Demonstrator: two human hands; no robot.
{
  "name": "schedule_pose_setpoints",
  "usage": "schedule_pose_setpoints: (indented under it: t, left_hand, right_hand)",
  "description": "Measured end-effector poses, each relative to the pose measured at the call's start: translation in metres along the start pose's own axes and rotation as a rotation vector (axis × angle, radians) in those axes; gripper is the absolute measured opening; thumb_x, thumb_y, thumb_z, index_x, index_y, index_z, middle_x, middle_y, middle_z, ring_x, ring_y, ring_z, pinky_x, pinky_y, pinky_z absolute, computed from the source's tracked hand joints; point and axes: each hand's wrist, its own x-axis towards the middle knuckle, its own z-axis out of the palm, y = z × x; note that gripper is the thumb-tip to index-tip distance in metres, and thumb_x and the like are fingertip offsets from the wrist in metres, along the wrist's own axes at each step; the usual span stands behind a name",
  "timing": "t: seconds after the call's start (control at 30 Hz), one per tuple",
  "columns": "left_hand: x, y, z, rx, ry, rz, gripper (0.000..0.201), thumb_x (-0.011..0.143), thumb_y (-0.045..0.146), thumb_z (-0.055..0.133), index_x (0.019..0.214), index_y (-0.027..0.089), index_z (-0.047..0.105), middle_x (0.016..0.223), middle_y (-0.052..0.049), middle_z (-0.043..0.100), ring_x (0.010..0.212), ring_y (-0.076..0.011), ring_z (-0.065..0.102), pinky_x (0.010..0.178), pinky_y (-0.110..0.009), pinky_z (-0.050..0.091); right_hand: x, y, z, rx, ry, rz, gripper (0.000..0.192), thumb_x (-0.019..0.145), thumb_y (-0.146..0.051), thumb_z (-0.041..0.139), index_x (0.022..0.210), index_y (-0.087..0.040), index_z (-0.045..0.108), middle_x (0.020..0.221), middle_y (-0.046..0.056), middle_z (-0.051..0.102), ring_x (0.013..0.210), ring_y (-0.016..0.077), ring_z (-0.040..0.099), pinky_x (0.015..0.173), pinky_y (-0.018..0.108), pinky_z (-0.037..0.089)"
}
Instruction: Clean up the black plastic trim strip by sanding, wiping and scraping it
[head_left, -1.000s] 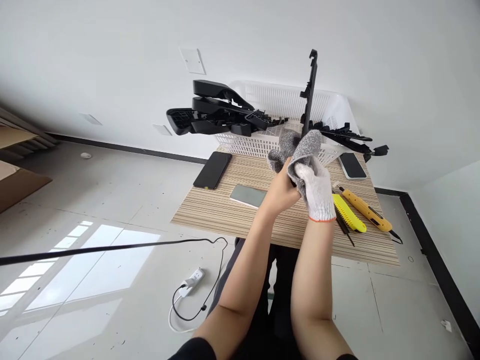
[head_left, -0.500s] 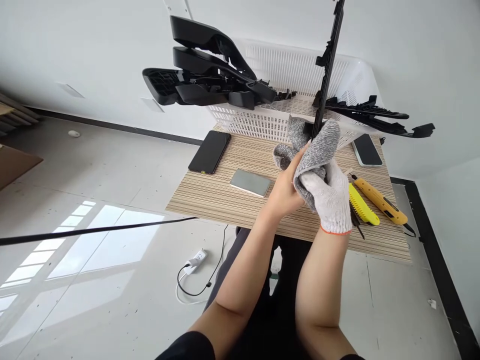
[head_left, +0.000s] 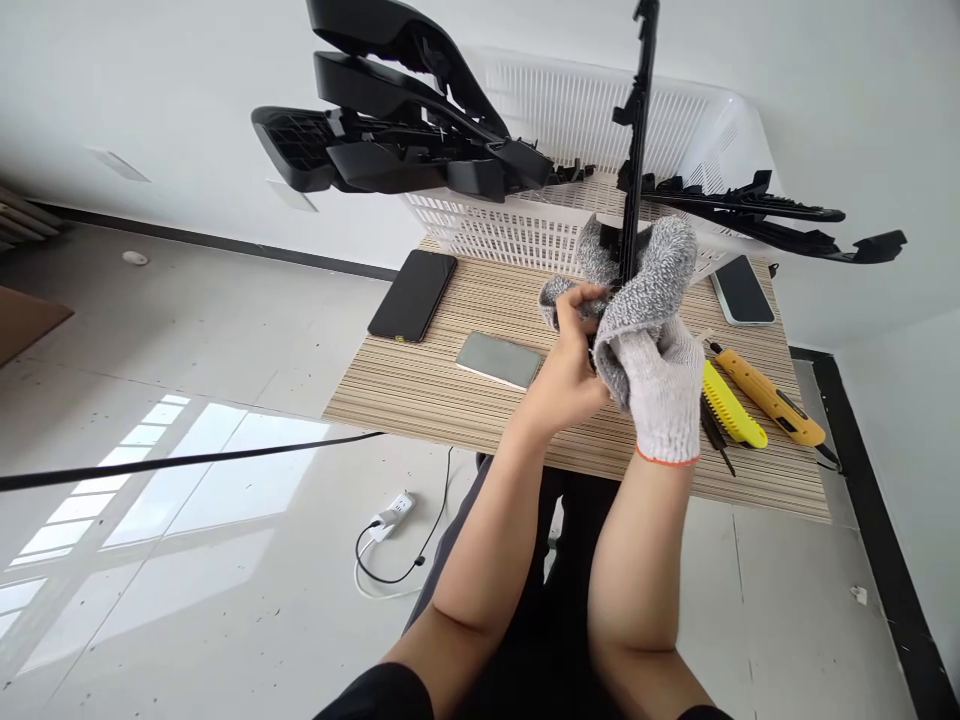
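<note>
Bent fingers (head_left: 581,296) of the bare left hand (head_left: 571,372) close on the low end of a long, narrow black plastic strip with clips along one edge (head_left: 637,150), which stands nearly upright above them. From the head view, the right hand in a white knitted glove with an orange cuff line (head_left: 664,395) grips a speckled grey knitted cloth (head_left: 654,268), folded against the strip's right side, with more of it bunched behind and to the left. How far the left fingers wrap round the strip is hard to tell, since cloth and glove cover its lowest part.

Behind the hands, a white slatted plastic basket (head_left: 495,228) bears more black moulded parts (head_left: 390,165) over its left side. On the striped wood-grain board (head_left: 405,400) lie a black phone (head_left: 412,295) with a small yellow mark, too small to read, on its near edge, a grey-green flat slab (head_left: 499,360), and, beside the glove, a bright yellow toothed tool (head_left: 735,405) and an orange-yellow handled tool (head_left: 766,395).

Compared with half a second ago, the left index finger is more sharply bent, and the strip leans less to the right.
</note>
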Motion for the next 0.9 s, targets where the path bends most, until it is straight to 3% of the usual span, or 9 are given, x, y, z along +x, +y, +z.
schedule_pose_setpoints:
  t: [0.13,0.27,0.37,0.53,0.63,0.73,0.9]
  left_hand:
    - [-0.003,0.006,-0.004,-0.064,-0.163,-0.178,0.059,0.080,0.027,0.067,0.120,0.022,0.024,0.119,-0.010,0.049,0.128,-0.0268,0.046,0.104,-0.040,0.042]
    - [-0.004,0.010,-0.006,-0.272,-0.207,-0.312,0.036,0.087,0.027,0.052,0.117,0.024,0.031,0.099,-0.003,0.054,0.104,-0.0215,0.055,0.088,-0.037,0.048]
    - [-0.003,0.008,-0.002,-0.365,-0.124,-0.351,0.021,0.097,0.038,0.037,0.112,0.024,0.041,0.099,-0.004,0.056,0.100,-0.0215,0.058,0.086,-0.038,0.050]
    - [-0.003,0.004,0.005,-0.178,0.083,-0.320,0.042,0.098,0.059,0.036,0.103,0.022,0.055,0.103,-0.004,0.056,0.117,-0.0210,0.054,0.105,-0.035,0.042]
    - [-0.003,0.003,0.006,-0.160,0.110,-0.325,0.043,0.099,0.059,0.034,0.104,0.022,0.054,0.104,-0.003,0.053,0.115,-0.0174,0.053,0.106,-0.032,0.040]
    - [-0.002,-0.002,0.005,-0.230,0.147,-0.327,0.039,0.098,0.058,0.037,0.103,0.022,0.052,0.107,-0.002,0.052,0.116,-0.0166,0.053,0.105,-0.032,0.042]
    - [-0.002,-0.006,0.006,-0.387,0.159,-0.352,0.041,0.097,0.060,0.039,0.107,0.024,0.055,0.109,-0.004,0.055,0.123,-0.0214,0.051,0.105,-0.035,0.044]
  right_hand:
    - [0.003,0.011,-0.006,0.154,-0.088,0.032,0.021,0.080,-0.033,0.064,0.099,-0.026,0.068,0.091,-0.002,0.071,0.084,0.0185,0.066,0.076,0.033,0.053]
    - [0.002,0.014,-0.013,0.144,-0.079,0.010,0.026,0.079,-0.033,0.067,0.104,-0.027,0.068,0.099,-0.002,0.072,0.092,0.0203,0.066,0.081,0.036,0.053]
    - [0.002,0.012,-0.016,-0.003,-0.063,0.006,0.024,0.080,-0.036,0.067,0.100,-0.024,0.069,0.093,-0.001,0.072,0.086,0.0203,0.066,0.075,0.035,0.053]
    - [0.002,0.008,-0.019,-0.266,-0.053,-0.065,0.020,0.084,-0.035,0.062,0.075,-0.020,0.070,0.071,0.000,0.069,0.068,0.0173,0.063,0.065,0.031,0.048]
    - [0.001,0.009,-0.023,-0.288,-0.159,-0.084,0.016,0.082,-0.034,0.065,0.086,-0.021,0.072,0.081,0.001,0.073,0.074,0.0194,0.067,0.067,0.031,0.050]
    - [0.000,0.012,-0.027,-0.294,-0.302,-0.098,0.036,0.073,-0.033,0.073,0.107,-0.023,0.069,0.097,0.003,0.075,0.085,0.0234,0.070,0.072,0.034,0.055]
    - [-0.002,0.013,-0.030,-0.318,-0.229,-0.101,0.015,0.078,-0.033,0.069,0.089,-0.024,0.071,0.084,0.002,0.075,0.079,0.0236,0.071,0.072,0.038,0.057]
